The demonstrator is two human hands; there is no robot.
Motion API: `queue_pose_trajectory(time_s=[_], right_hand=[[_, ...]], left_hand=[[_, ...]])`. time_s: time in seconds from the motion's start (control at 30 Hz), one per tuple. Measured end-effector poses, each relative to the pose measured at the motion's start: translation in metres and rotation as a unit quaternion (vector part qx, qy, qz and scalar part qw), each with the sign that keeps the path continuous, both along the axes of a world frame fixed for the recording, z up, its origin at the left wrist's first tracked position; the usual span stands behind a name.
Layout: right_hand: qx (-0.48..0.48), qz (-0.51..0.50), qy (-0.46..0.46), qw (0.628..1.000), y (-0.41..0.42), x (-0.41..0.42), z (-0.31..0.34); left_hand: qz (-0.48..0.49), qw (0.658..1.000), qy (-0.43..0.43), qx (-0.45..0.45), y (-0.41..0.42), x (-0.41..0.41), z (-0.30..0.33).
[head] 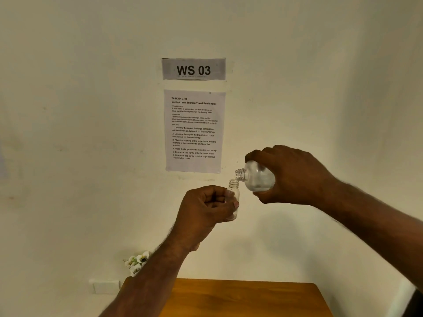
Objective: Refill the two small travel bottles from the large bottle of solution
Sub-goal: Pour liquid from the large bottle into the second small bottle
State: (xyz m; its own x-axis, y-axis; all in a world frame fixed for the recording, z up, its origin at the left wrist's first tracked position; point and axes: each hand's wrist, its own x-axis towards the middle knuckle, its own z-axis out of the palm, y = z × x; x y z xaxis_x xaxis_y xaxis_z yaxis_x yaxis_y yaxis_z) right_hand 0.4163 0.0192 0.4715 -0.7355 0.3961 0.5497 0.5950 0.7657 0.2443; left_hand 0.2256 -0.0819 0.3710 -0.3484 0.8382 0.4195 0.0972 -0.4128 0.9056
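Observation:
My left hand (206, 205) grips a small clear travel bottle (234, 189) upright in the air, its cap off and its threaded neck showing above my fingers. My right hand (295, 177) holds the large clear bottle (257, 177) tipped on its side, uncapped, with its mouth pointing left just above and beside the small bottle's opening. The two openings are almost touching. No stream of liquid can be made out. A second small bottle and the caps are out of view.
A wooden table (247, 298) lies below, only its far edge visible. White flowers (137, 263) stand at its back left beside a wall socket (106, 286). On the wall hang a "WS 03" sign (193, 69) and a task sheet (194, 131).

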Motion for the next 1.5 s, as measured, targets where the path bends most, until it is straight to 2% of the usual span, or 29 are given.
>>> queue_pose_trajectory(time_s=[1.5], right_hand=[[0.08, 0.012, -0.07, 0.994, -0.004, -0.011, 0.013]], left_hand=[[-0.008, 1.0, -0.002, 0.007, -0.003, -0.009, -0.007]])
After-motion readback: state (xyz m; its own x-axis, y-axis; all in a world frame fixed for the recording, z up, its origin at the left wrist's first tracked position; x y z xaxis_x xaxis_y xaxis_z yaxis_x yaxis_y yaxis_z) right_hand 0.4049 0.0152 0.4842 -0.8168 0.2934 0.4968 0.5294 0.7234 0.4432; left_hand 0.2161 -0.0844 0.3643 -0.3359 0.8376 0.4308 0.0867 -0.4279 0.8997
